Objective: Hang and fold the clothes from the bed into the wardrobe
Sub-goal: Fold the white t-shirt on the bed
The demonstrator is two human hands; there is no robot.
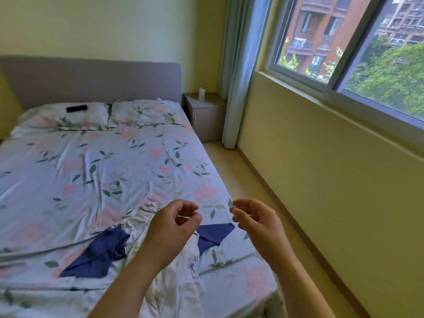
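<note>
At the near end of the floral-sheeted bed (103, 161), find a crumpled white cloth garment (174, 278) heaped with dark blue fabric pieces (98, 255), touching and partly overlapping. Above them, note the left hand (176, 226) and right hand (257, 222), clear of the cloth, with fingers (183, 204) loosely curled and gripping nothing. Expect light, limp, easily creased fabric, likely to slump and drag its neighbours along. Probably best to pinch at two edge points, shoulders or waistband if findable, then lift and shake flat. No wardrobe in view.
</note>
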